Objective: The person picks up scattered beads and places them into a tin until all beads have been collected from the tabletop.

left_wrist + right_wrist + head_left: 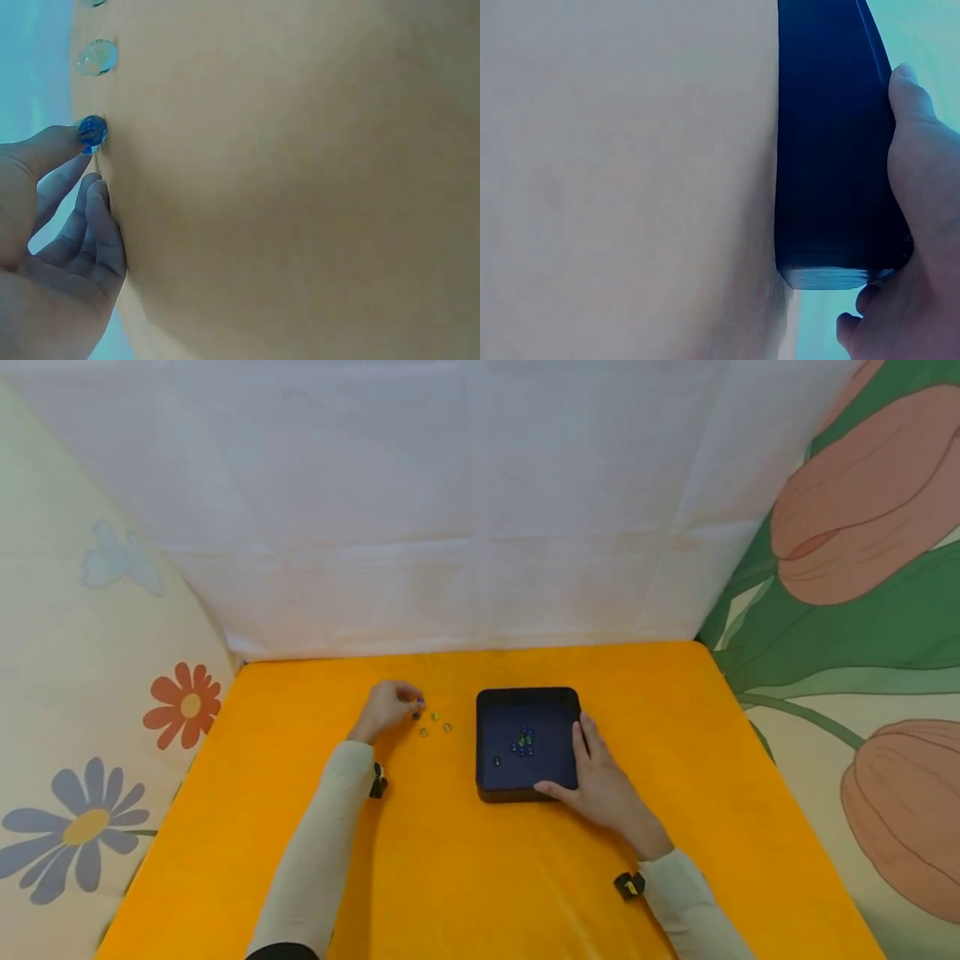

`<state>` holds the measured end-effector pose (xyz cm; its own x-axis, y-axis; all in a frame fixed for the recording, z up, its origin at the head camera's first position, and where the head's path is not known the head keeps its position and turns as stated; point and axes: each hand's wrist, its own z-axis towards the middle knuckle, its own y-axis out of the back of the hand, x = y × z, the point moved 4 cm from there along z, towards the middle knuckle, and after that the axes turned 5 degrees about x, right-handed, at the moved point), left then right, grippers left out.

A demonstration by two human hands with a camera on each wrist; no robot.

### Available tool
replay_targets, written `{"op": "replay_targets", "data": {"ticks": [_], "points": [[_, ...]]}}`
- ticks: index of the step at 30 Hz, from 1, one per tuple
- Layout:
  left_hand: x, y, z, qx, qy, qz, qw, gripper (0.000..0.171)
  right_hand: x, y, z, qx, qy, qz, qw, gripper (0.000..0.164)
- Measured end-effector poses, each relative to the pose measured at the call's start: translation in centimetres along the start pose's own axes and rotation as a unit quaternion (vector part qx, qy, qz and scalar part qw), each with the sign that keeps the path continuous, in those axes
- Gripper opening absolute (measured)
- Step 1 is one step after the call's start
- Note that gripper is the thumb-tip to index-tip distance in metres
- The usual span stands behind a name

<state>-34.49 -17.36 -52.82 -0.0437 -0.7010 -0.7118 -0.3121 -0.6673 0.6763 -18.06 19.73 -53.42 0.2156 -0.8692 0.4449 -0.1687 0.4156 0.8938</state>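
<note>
Beside the tray's left side, my left hand pinches a small blue glass marble between thumb and fingertips. Another blue marble lies on the cloth right at the thumb tip. Several clear yellowish marbles are spread just to the right of the fingers. My right hand holds the near right corner of a square black tray, thumb over the near rim and fingers along the right side. Inside the tray, several blue and yellowish marbles sit clustered, with one dark marble apart to their left.
An orange cloth covers the table under everything. Behind it hangs a white sheet. Flower-printed cloths stand at the left and right sides.
</note>
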Motion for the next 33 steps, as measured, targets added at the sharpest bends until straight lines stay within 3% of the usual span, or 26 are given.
{"op": "replay_targets", "data": {"ticks": [15,33], "points": [[0.12,-0.11,-0.05,0.006,0.023,-0.043,0.9988,0.028,0.08,0.09,-0.11,0.006,-0.005,0.005,1.000,0.125],[0.15,0.02,0.11,-0.019,0.018,-0.015,0.9995,0.026,-0.07,0.05,0.03,0.007,-0.005,0.005,1.000,0.125]]}}
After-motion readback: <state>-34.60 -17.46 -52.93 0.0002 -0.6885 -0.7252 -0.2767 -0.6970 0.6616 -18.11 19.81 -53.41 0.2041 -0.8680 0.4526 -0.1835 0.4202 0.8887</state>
